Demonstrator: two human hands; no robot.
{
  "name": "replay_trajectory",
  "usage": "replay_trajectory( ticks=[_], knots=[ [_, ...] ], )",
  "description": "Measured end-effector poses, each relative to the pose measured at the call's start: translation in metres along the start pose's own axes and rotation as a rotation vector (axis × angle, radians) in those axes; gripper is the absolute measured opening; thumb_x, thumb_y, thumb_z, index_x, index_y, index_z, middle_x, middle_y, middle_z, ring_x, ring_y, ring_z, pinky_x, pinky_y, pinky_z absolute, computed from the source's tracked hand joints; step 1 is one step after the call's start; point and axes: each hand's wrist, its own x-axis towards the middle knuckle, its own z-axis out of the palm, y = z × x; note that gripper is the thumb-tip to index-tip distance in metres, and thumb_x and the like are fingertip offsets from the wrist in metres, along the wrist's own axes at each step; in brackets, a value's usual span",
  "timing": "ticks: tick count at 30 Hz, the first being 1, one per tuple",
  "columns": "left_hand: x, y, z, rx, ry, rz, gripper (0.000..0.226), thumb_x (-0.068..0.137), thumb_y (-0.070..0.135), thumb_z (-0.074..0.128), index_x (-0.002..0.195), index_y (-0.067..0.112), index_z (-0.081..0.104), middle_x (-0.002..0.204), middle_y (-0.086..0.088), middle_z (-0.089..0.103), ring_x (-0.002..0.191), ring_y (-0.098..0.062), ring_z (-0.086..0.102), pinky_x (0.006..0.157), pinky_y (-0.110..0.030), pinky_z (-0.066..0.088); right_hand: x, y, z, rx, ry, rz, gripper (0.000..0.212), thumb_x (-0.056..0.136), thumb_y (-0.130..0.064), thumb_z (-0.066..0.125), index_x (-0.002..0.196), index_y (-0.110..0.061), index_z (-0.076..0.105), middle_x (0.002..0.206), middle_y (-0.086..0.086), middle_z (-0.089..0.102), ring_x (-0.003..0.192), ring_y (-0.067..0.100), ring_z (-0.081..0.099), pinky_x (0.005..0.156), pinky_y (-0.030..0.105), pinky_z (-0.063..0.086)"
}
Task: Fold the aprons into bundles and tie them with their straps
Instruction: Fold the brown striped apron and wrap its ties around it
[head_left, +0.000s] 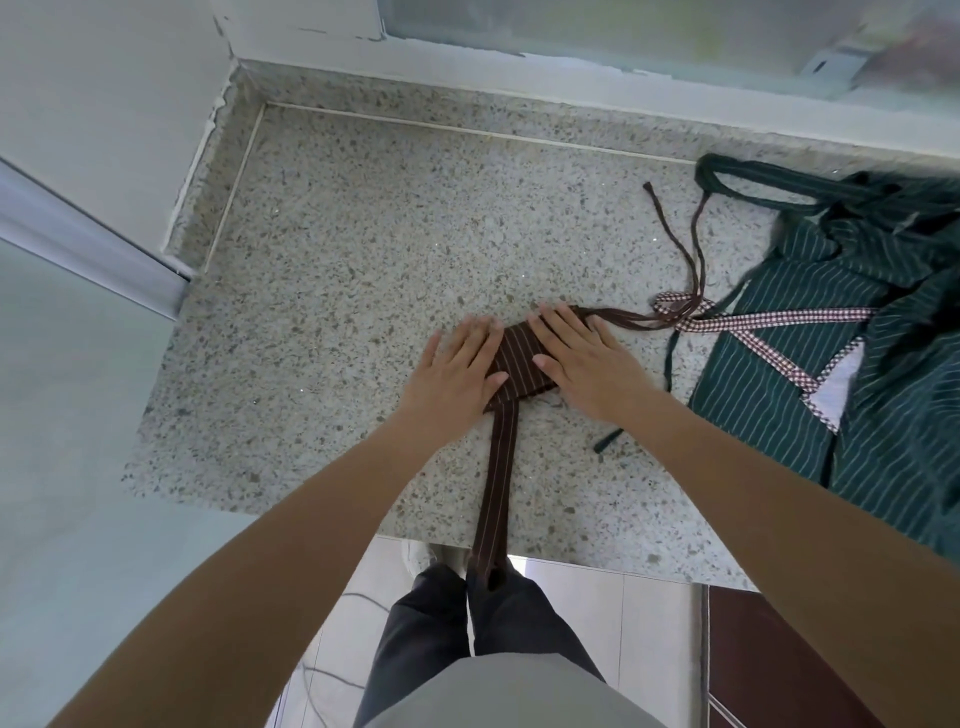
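Note:
A brown striped apron (519, 364) lies folded into a small bundle in the middle of the speckled stone counter (332, 270). My left hand (457, 369) presses flat on its left side and my right hand (582, 358) presses flat on its right side, fingers straight. A wide brown striped strap (496, 488) runs from the bundle toward me and hangs over the counter's front edge. Thin brown ties (675, 260) trail from the bundle's far right corner across the counter.
A heap of green striped aprons (852, 332) with a red checked strap (769, 317) lies at the right of the counter. A wall and window sill close off the back. Below the front edge are my legs and a tiled floor.

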Motion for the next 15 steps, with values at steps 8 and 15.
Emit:
replay_trajectory(
  ticks=[8,15],
  knots=[
    [0.006,-0.007,0.003,0.077,-0.014,-0.01,0.058,0.097,0.051,0.003,0.143,0.028,-0.025,0.156,0.0,-0.02,0.144,-0.018,-0.019,0.112,-0.05,-0.013,0.004,-0.018,-0.005,-0.093,0.211,-0.053,0.059,0.091,-0.029,0.06,0.144,-0.021,0.036,0.122,0.013,0.045,0.106,0.026,0.049,0.084,0.036,0.047],
    [0.009,-0.005,-0.003,0.086,-0.089,-0.031,0.061,0.097,0.054,0.005,0.143,0.03,-0.026,0.157,-0.001,-0.019,0.144,-0.021,-0.018,0.113,-0.052,-0.01,0.016,0.0,-0.03,0.084,-0.086,-0.143,0.066,0.095,-0.028,0.052,0.149,-0.03,0.016,0.125,0.009,0.031,0.093,0.012,0.03,0.091,0.024,0.038]
  ],
)
